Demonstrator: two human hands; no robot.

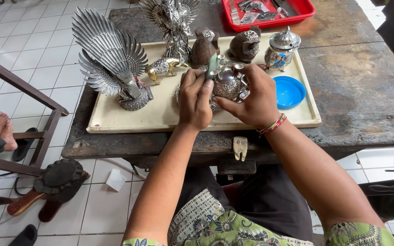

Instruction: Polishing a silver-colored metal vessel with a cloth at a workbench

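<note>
An ornate silver pot [228, 84] stands on a cream tray [160, 114] on a worn wooden table. My right hand [251, 98] grips it from the right side. My left hand [196, 98] pinches a small green tool [212, 66] and presses its tip against the pot's left side. A thread bracelet [272, 125] circles my right wrist.
On the tray stand a large silver winged bird [110, 59], a second winged figure [172, 23], a small gold animal [163, 67], two brown owl figures [245, 44], a silver lidded jar [282, 48] and a blue lid [288, 91]. A red tray [306, 9] lies behind. Another person's feet [1, 130] rest at left.
</note>
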